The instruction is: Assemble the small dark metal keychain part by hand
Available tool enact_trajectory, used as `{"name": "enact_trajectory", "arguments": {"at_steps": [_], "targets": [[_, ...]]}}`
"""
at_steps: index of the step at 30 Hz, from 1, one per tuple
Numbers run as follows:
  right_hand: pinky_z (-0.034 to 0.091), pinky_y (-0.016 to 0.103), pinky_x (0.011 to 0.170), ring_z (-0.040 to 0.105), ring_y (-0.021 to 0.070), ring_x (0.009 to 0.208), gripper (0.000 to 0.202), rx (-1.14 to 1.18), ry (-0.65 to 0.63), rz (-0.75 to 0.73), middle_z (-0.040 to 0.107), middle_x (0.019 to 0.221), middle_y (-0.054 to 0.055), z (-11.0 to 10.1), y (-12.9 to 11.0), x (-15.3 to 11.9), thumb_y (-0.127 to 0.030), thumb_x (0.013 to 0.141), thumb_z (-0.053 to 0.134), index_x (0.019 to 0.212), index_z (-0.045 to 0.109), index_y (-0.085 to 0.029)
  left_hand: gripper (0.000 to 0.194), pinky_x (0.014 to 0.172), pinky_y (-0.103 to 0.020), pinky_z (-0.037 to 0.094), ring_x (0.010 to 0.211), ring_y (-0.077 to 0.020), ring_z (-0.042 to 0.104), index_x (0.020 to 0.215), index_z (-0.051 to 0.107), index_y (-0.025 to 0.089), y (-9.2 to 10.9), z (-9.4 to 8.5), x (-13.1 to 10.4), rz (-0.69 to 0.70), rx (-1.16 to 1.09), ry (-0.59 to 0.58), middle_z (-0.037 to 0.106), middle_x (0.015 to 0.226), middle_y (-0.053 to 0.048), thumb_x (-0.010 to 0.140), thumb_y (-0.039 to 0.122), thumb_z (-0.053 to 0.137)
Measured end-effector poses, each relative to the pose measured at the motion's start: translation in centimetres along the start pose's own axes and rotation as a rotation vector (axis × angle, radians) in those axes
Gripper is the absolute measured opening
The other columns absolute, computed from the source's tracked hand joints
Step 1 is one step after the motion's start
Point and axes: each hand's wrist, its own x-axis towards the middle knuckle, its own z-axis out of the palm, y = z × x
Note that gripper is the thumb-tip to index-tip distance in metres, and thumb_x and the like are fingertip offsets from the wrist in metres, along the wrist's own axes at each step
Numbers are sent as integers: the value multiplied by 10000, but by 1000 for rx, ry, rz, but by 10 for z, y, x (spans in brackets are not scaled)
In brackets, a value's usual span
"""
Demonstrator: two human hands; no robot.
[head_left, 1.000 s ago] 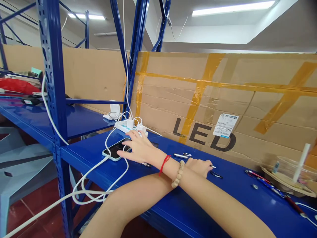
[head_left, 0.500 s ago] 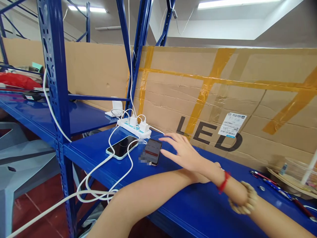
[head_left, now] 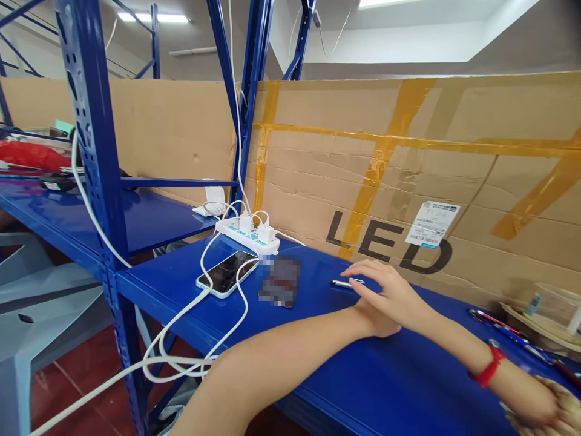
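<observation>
My right hand [head_left: 391, 293] reaches in from the right over the blue shelf top. Its thumb and fingers are stretched out and apart, around the end of a silver pen [head_left: 341, 283]. Whether they touch the pen I cannot tell. My left hand [head_left: 379, 324] rests on the shelf just under and behind the right one, its fingers hidden. Left of the pen lie a dark phone [head_left: 280, 281], partly blurred out, and a phone in a pale case [head_left: 227, 275] with white cables across it.
A white power strip [head_left: 247, 235] with plugged-in chargers sits at the back. White cables [head_left: 181, 362] hang over the front edge. Several pens [head_left: 512, 333] lie at right beside a round tray [head_left: 526, 315]. A taped cardboard panel [head_left: 308, 175] stands behind; a blue post [head_left: 93, 151] rises at left.
My right hand has moved right, away from the dark phone, to beside the silver pen, which now shows. My left arm stays resting on the shelf. The view has shifted slightly.
</observation>
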Motion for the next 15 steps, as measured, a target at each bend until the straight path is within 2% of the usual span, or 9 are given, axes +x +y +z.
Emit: {"name": "enact_trajectory", "arguments": {"at_steps": [2,4,6,8,12,15], "targets": [[400,390,813,542,208,939,239,-25,-12,-5,616,973,36,5,-2,3,-323,843,391,912,611,-258,554,931,-306,385,1136,-190,406,1221,419,242,6,-4,6,-59,36,-56,506,1124,-9,756,-22,275],[409,374,792,550,200,916,232,-46,16,19,621,950,32,6,6,-1,-303,840,398,882,620,-251,490,902,-355,409,1094,-216,444,1190,452,205,4,-7,3,-79,47,-90,529,1103,-44,769,5,300],[418,348,786,555,189,898,227,-48,99,60,625,930,34,2,22,-10,-290,835,407,857,626,-233,384,871,-381,426,1065,-250,473,1163,467,145,-5,-8,-9,-17,41,-122,535,1111,-86,797,100,363],[437,313,756,564,180,862,232,-30,178,119,626,920,43,-5,42,-25,-305,831,419,848,631,-213,326,750,-400,474,928,-270,563,1109,494,127,-15,-9,-21,56,39,-236,585,1033,-114,824,157,337],[439,244,521,583,166,716,282,91,151,272,635,865,55,-14,72,-61,-391,811,450,807,657,-199,345,708,-396,477,859,-257,603,1125,437,169,-20,-8,-29,-9,8,-166,610,1017,-91,895,295,212],[422,226,435,582,154,627,319,314,118,352,637,814,69,-13,83,-82,-442,766,506,785,668,-168,325,697,-373,476,870,-244,604,1100,431,189,-16,-6,-26,-9,20,-162,611,1032,-68,901,311,204]]}}
